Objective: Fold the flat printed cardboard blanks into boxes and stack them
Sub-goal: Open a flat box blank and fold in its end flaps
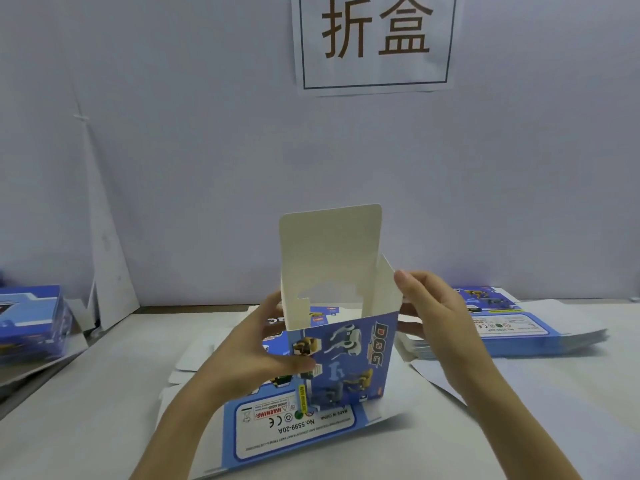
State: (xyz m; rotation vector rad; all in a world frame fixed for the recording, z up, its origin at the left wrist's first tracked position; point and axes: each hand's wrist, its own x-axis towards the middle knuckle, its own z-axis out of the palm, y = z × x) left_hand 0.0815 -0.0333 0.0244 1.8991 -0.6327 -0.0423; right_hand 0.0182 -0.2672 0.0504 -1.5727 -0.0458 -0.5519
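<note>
the box (349, 358) is upright at the centre of the table (86, 410), printed blue face toward the near side and top open. its lid flap (329, 247) stands vertical on the far wall, white inner side showing. a side flap (386, 285) rises at the right wall.

the left hand (256, 351) grasps the left side of the box, thumb pressed on the printed near face and fingers behind the left wall. the right hand (440, 320) grasps the right side, fingers curled round the wall, one fingertip at the edge of the side flap.

a flat blank (294, 434) lies printed side up under the box; whether the box base touches it cannot be told. a stack of flat blanks (519, 327) lies at the right. folded boxes (31, 320) sit at the far left. a sign (375, 39) hangs on the far wall (173, 150).
</note>
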